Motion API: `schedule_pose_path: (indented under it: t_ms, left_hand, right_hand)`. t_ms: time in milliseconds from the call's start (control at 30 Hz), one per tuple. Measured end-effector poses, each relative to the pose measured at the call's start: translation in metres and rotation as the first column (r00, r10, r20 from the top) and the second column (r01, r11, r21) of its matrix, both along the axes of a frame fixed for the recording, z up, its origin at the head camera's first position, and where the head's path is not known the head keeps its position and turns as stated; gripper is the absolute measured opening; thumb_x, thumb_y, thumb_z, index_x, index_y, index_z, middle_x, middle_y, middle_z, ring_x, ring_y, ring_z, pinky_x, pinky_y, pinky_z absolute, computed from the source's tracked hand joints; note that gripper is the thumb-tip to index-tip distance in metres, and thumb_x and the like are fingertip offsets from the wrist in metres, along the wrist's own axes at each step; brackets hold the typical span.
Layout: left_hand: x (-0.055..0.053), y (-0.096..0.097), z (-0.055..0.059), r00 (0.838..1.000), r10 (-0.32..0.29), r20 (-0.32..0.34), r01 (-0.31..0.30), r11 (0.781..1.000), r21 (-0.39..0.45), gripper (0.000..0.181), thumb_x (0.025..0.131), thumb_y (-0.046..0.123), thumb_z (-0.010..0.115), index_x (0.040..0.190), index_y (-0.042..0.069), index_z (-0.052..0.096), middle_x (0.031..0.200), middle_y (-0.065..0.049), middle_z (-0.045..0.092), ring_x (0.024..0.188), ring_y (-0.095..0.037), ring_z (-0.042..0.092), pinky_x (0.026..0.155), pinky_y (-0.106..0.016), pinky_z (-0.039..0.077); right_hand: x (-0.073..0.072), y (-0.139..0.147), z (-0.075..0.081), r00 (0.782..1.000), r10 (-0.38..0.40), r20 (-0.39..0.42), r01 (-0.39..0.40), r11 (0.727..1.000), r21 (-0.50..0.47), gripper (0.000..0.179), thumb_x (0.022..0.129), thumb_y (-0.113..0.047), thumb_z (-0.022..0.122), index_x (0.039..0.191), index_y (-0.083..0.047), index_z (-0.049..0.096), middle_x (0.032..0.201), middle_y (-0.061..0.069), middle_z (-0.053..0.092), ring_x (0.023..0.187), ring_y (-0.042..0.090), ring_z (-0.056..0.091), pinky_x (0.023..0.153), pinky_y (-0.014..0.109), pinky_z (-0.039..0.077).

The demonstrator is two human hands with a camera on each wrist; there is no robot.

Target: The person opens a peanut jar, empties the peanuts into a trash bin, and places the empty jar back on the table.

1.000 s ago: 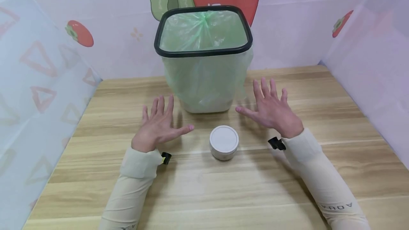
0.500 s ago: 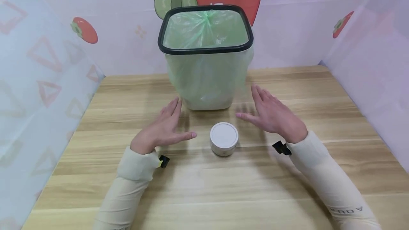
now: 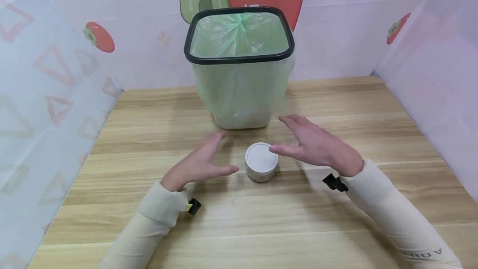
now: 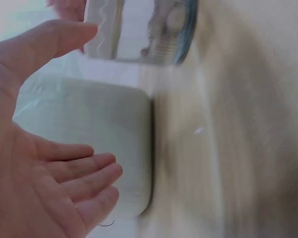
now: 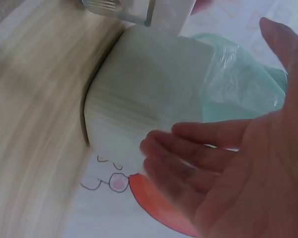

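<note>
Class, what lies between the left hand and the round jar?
In the head view, only bare tabletop shows between the left hand and jar.

My left hand [image 3: 199,164] and right hand [image 3: 317,144] have moved nearer the white-lidded jar [image 3: 259,160], once-spread fingers [image 4: 89,182] now drawn together.

Left hand [image 3: 198,164] and right hand [image 3: 319,144], palms inward, thumbs wide

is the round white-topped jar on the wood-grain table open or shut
Shut: a flat white lid covers the top of the round white-topped jar. Both wrist views also show the lid in place.
</note>
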State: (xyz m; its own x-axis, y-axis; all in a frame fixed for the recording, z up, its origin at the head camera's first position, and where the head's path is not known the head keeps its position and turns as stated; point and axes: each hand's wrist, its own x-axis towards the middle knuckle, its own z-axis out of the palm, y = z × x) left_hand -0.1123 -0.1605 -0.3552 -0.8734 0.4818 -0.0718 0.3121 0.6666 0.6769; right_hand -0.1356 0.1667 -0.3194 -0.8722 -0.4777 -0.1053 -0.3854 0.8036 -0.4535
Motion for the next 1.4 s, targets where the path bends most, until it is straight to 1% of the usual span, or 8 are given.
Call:
schedule_pose_path:
  t_ms: [100,267,533,667,833,1000,1233,1400]
  left_hand:
    - [0.003,0.002,-0.004,0.999,0.023,0.023,-0.024,0.999,0.033,0.098,0.086,0.043,0.085,0.161,0.004,0.034,0.165,-0.016,0.042,0.154,-0.036,0.04,0.126,-0.058,0.035]
    - [0.006,0.011,-0.012,0.998,0.024,0.057,-0.029,0.996,0.088,0.098,0.084,0.039,0.087,0.16,0.004,0.036,0.164,-0.014,0.045,0.153,-0.033,0.042,0.127,-0.055,0.035]
    - [0.003,0.028,-0.029,0.997,-0.026,0.072,0.006,0.962,0.272,0.099,0.081,0.021,0.092,0.157,-0.002,0.034,0.157,-0.02,0.05,0.149,-0.031,0.048,0.128,-0.045,0.037]
    - [0.003,0.032,-0.035,0.995,-0.02,0.098,-0.009,0.958,0.288,0.098,0.078,0.019,0.094,0.156,-0.001,0.038,0.158,-0.017,0.05,0.15,-0.03,0.048,0.128,-0.042,0.037]
    - [0.002,0.038,-0.041,0.993,-0.057,0.104,0.022,0.949,0.313,0.098,0.077,0.018,0.095,0.156,0.0,0.039,0.157,-0.013,0.051,0.15,-0.027,0.048,0.128,-0.038,0.037]
    - [0.001,0.045,-0.044,0.988,-0.056,0.143,0.004,0.941,0.34,0.098,0.075,0.02,0.097,0.155,0.006,0.041,0.157,-0.008,0.051,0.151,-0.024,0.047,0.128,-0.038,0.037]
    - [-0.003,0.053,-0.048,0.984,-0.086,0.154,0.03,0.943,0.331,0.098,0.075,0.021,0.096,0.155,0.009,0.042,0.152,-0.006,0.056,0.144,-0.022,0.054,0.124,-0.041,0.042]
    - [-0.003,0.056,-0.05,0.986,-0.064,0.154,0.012,0.948,0.317,0.097,0.073,0.019,0.097,0.153,0.009,0.044,0.147,-0.007,0.06,0.137,-0.021,0.058,0.12,-0.042,0.045]
  right_hand:
    - [0.001,-0.005,-0.002,0.999,0.041,-0.031,-0.042,0.999,-0.019,0.103,0.09,-0.077,0.065,0.161,-0.007,0.039,0.165,0.016,0.042,0.155,0.038,0.038,0.125,0.06,0.035]
    - [0.002,-0.013,-0.008,0.987,0.133,-0.091,-0.138,0.989,-0.058,0.095,0.086,-0.067,0.077,0.152,-0.004,0.051,0.149,0.012,0.057,0.141,0.032,0.053,0.117,0.055,0.046]
    - [0.009,-0.023,-0.019,0.958,0.227,-0.177,-0.242,0.968,-0.071,0.093,0.078,-0.068,0.083,0.144,-0.007,0.058,0.137,0.007,0.063,0.127,0.025,0.061,0.105,0.047,0.055]
    - [0.012,-0.03,-0.025,0.939,0.257,-0.228,-0.281,0.956,-0.079,0.091,0.075,-0.07,0.085,0.138,-0.009,0.061,0.128,0.001,0.064,0.113,0.017,0.062,0.091,0.036,0.057]
    - [0.014,-0.035,-0.031,0.926,0.251,-0.283,-0.283,0.956,-0.076,0.093,0.072,-0.068,0.088,0.137,-0.007,0.061,0.124,0.002,0.064,0.11,0.017,0.061,0.087,0.034,0.057]
    - [0.015,-0.038,-0.035,0.913,0.24,-0.33,-0.274,0.96,-0.058,0.092,0.071,-0.068,0.088,0.134,-0.006,0.062,0.121,0.004,0.064,0.107,0.019,0.062,0.087,0.035,0.058]
    - [0.014,-0.04,-0.039,0.921,0.222,-0.319,-0.254,0.965,-0.061,0.084,0.073,-0.065,0.087,0.13,-0.008,0.063,0.116,0.004,0.065,0.1,0.018,0.062,0.081,0.033,0.058]
    - [0.013,-0.042,-0.042,0.917,0.215,-0.337,-0.255,0.964,-0.078,0.079,0.073,-0.062,0.087,0.126,-0.008,0.064,0.112,0.004,0.066,0.096,0.018,0.063,0.078,0.033,0.057]
